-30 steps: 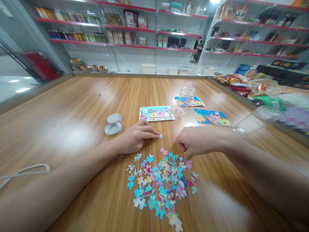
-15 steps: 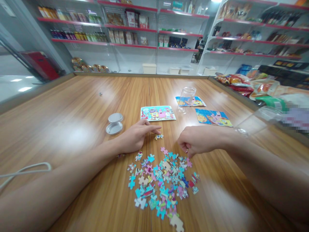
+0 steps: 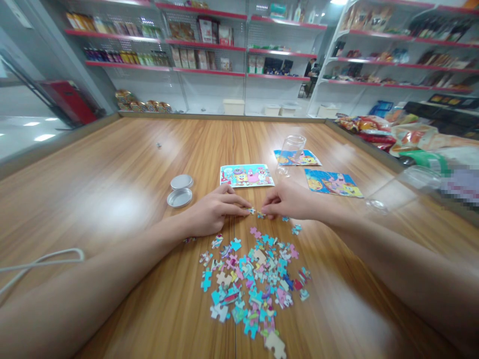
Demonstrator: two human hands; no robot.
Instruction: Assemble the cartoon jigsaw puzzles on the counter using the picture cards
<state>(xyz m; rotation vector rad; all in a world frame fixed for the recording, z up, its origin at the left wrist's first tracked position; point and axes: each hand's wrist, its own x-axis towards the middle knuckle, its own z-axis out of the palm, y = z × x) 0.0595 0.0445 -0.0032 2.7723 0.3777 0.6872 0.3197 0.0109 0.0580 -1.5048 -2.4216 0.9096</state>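
Note:
A heap of small colourful jigsaw pieces [image 3: 254, 279] lies on the wooden table [image 3: 112, 199] in front of me. Just beyond the heap, my left hand [image 3: 213, 212] and my right hand [image 3: 286, 202] meet fingertip to fingertip. The left fingers pinch a small joined piece [image 3: 252, 211], and the right fingers pinch another small piece [image 3: 260, 215] against it. Two loose pieces [image 3: 296, 229] lie below my right wrist. A cartoon picture card [image 3: 246, 175] lies just behind the hands.
Two round metal lids [image 3: 180, 190] sit left of my left hand. A clear plastic jar [image 3: 292, 148] stands on a second card, with a third card [image 3: 332, 182] beside it. Another clear jar [image 3: 402, 187] lies at the right edge. A white cord [image 3: 41, 262] lies at left. Shop shelves stand behind.
My right hand has lifted from the heap and moved up and left, bringing a piece to the one at my left fingertips. The left hand has closed back onto its piece.

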